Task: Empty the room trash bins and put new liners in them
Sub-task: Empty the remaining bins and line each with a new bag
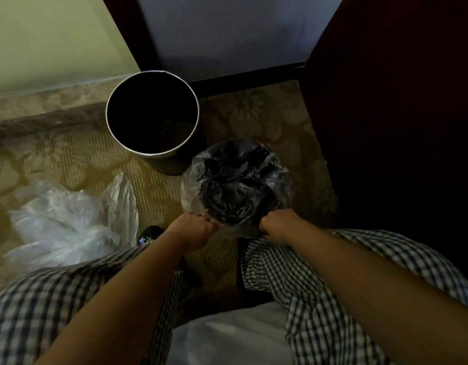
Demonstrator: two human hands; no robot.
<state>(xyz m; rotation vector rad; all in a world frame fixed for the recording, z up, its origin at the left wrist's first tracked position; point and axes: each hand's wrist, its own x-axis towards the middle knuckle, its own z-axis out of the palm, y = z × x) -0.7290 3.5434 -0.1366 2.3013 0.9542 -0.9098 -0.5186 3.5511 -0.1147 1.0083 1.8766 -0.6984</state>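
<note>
Two bins stand on the patterned carpet point(69, 159) in front of the person. The nearer bin point(235, 185) sits straight ahead of the knees, its mouth covered by a clear liner point(196, 167) that sags crumpled into the dark interior. The bare bin point(152, 155), with a pale metal rim and no plastic on it, stands beyond it and to the left, the two close together.

Both hands are on the near edge of that liner. The left hand point(193, 230) is clenched on the plastic at the near-left of the rim, and the right hand point(277, 225) is clenched on it at the near-right. The bunched edge stretches between them. Neither hand is nearer: they sit level, one on each side of the bin's near rim, while the far edge of the liner lies directly away from both.

The step in hand is probably seating or pulling this liner at the rim (whether it is going on or coming off cannot be told from this view). Either way, the pull would run along the line from the far rim toward the person. The bare bin lies ahead and left, so the left hand is the closer one for it.

A loose plastic bag point(64, 219) lies on the carpet to the left, well apart from both bins.
</note>
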